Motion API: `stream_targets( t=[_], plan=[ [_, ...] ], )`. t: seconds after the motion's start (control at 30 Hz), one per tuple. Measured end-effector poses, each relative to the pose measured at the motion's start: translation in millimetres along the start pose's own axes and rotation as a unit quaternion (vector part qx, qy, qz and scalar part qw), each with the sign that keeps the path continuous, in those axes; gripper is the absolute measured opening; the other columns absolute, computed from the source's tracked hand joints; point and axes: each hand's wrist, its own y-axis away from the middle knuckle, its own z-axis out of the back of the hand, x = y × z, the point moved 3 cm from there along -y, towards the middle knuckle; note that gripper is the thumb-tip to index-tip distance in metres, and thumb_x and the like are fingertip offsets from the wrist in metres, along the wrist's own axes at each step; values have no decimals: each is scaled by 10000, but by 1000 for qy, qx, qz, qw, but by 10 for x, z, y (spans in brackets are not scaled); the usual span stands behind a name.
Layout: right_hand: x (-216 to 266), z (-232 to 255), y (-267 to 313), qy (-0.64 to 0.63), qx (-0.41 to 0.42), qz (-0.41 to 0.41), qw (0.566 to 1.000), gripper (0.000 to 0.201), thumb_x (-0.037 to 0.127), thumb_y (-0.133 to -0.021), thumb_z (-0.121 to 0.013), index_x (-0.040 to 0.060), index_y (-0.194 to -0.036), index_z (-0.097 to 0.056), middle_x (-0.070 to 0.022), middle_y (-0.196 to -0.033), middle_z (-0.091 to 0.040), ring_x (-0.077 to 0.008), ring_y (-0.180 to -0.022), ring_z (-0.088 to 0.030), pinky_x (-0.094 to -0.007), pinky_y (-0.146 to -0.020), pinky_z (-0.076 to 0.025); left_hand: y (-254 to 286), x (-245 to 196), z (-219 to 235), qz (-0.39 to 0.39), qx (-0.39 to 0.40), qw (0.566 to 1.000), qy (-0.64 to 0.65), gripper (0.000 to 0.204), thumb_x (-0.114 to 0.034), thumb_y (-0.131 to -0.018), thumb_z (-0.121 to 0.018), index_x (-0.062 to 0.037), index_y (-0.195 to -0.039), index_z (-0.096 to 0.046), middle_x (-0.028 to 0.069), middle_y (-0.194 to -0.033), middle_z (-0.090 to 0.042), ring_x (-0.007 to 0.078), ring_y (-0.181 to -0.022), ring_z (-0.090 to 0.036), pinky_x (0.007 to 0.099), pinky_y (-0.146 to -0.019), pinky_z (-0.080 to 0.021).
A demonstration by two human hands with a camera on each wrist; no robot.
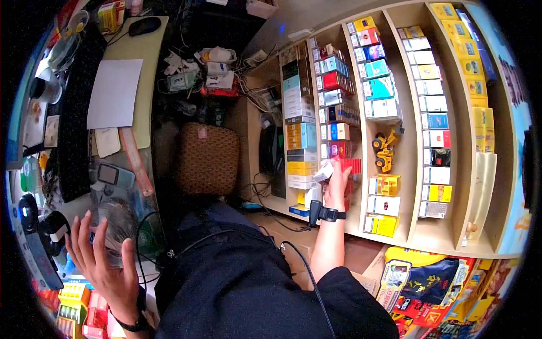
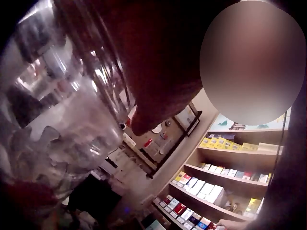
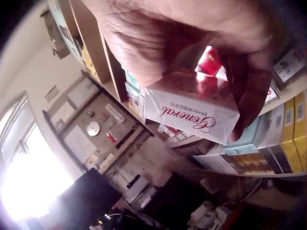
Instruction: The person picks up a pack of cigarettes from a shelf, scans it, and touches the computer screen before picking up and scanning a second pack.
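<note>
My right hand [image 1: 337, 183] is at the shelf's second column of small boxes and holds a white and red box [image 1: 324, 171]. In the right wrist view the fingers and thumb curl round that box [image 3: 192, 108], whose white end carries red lettering. Red packs [image 1: 354, 166] lie beside the hand on the shelf. My left hand [image 1: 101, 257] is raised over the desk with its fingers spread, near a clear plastic-wrapped object [image 1: 117, 223]. Clear plastic [image 2: 72, 129] also fills the left side of the left wrist view.
Wooden shelves [image 1: 415, 223] with rows of boxes stand on the right, a yellow toy vehicle [image 1: 384, 150] among them. A woven chair seat [image 1: 207, 159] is in the middle. The desk on the left bears white paper [image 1: 115, 93], a mouse [image 1: 144, 26] and a handheld device [image 1: 116, 176].
</note>
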Motion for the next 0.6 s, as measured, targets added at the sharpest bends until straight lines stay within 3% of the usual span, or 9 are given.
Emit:
stream_targets(
  t=[0.23,0.33,0.43,0.6],
  plan=[
    [-24,5,-35,-5,-11,-9,1000,1166,248,-951,-734,118,-1675,171,-138,-1090,-678,-248,-842,-692,-422,-665,-610,9,21,-6,-5,-8,1000,7,415,-298,-955,-690,-79,-1307,-665,158,-1488,-574,409,-1449,-459,609,-1249,-240],
    [-177,52,-200,-29,-4,36,999,1158,227,-949,-733,102,-1678,158,-147,-1141,-670,-252,-858,-692,-412,-697,-603,2,9,5,-6,-9,1000,12,414,-296,-950,-693,-75,-1299,-669,160,-1479,-579,411,-1444,-462,604,-1246,-246],
    [-176,58,-191,-24,-4,20,999,1143,233,-943,-709,133,-1676,163,-138,-1082,-665,-255,-842,-688,-475,-694,-622,-6,-13,16,-2,-9,1000,10,410,-292,-945,-696,-72,-1290,-672,162,-1473,-582,410,-1439,-465,598,-1243,-253],
    [-209,79,-221,-61,-6,31,998,1147,228,-946,-711,127,-1677,167,-120,-1036,-686,-236,-816,-689,-421,-721,-599,9,-27,8,0,-18,1000,7,399,-292,-951,-690,-69,-1281,-672,159,-1474,-582,407,-1434,-470,593,-1240,-259]
  ],
)
